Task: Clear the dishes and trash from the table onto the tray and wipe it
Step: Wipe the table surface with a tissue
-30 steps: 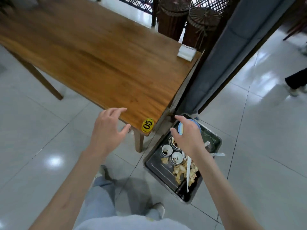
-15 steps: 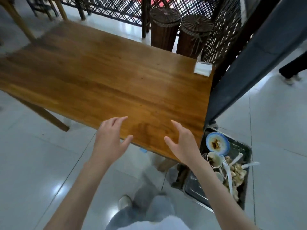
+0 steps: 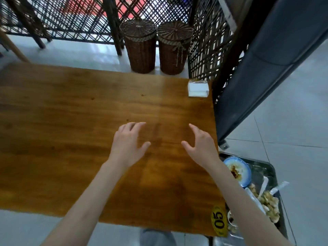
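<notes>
A second earlier the right hand was over the dark metal tray of dirty dishes on the floor; both hands had since come over the brown wooden counter, left hand beside it, both spread and empty. Clearing looked done; wiping remained.

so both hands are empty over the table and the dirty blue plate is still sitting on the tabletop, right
Not quite. In the head view both hands, left hand and right hand, are empty over the table, but the dirty blue plate lies in the tray beside the table, not on the tabletop.
</notes>
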Action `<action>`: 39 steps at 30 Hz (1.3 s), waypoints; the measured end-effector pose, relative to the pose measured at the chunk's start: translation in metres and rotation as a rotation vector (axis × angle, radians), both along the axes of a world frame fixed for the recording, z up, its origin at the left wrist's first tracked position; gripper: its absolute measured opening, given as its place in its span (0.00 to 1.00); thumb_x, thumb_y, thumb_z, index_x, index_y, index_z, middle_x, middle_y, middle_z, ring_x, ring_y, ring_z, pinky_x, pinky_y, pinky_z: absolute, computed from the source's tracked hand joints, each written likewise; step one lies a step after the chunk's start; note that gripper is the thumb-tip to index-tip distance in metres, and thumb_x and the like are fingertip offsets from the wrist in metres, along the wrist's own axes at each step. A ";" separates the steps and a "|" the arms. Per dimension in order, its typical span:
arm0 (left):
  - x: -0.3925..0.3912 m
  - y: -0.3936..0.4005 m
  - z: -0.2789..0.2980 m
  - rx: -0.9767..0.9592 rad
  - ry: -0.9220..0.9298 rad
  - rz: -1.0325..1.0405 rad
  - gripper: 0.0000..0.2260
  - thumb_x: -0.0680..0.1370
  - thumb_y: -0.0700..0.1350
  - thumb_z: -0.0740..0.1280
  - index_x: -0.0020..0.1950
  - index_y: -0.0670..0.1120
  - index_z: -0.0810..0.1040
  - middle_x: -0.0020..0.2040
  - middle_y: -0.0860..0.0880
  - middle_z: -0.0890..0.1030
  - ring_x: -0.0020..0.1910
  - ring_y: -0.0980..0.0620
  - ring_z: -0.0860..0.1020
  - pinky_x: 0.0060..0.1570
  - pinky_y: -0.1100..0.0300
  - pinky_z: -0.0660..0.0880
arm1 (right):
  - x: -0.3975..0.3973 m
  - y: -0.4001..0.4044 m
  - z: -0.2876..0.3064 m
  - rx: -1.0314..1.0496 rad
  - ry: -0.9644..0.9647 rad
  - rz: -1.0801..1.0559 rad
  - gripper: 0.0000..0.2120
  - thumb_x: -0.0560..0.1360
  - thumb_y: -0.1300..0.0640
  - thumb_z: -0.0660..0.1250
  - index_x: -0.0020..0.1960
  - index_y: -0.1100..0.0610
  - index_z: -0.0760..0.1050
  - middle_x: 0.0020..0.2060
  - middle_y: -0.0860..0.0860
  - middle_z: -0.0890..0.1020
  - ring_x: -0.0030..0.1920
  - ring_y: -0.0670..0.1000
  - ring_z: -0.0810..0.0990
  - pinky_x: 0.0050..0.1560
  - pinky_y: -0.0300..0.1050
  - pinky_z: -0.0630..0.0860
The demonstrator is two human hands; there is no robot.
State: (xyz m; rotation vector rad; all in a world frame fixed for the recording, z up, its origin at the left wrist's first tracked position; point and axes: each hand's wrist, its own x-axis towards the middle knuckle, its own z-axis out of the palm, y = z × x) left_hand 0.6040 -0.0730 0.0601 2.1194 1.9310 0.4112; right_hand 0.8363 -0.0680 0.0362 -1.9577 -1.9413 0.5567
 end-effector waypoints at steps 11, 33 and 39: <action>0.082 0.209 -0.082 0.053 0.011 -0.229 0.28 0.73 0.57 0.69 0.70 0.53 0.66 0.66 0.50 0.71 0.67 0.48 0.66 0.65 0.51 0.65 | 0.040 0.174 -0.058 0.043 -0.098 -0.246 0.30 0.74 0.46 0.66 0.72 0.52 0.61 0.69 0.51 0.69 0.69 0.55 0.67 0.66 0.56 0.68; 0.178 0.406 -0.182 -0.062 -0.175 -0.414 0.54 0.57 0.65 0.76 0.75 0.50 0.53 0.71 0.48 0.67 0.72 0.46 0.60 0.71 0.43 0.50 | 0.084 0.322 -0.122 0.100 -0.220 -0.358 0.24 0.74 0.57 0.65 0.69 0.54 0.64 0.69 0.55 0.65 0.65 0.58 0.67 0.58 0.55 0.71; 0.178 0.414 -0.186 -0.010 -0.260 -0.407 0.44 0.58 0.64 0.75 0.69 0.52 0.62 0.66 0.51 0.72 0.69 0.48 0.64 0.71 0.41 0.48 | 0.084 0.333 -0.122 0.195 -0.260 -0.397 0.14 0.77 0.59 0.61 0.61 0.55 0.76 0.62 0.54 0.74 0.59 0.55 0.73 0.53 0.50 0.74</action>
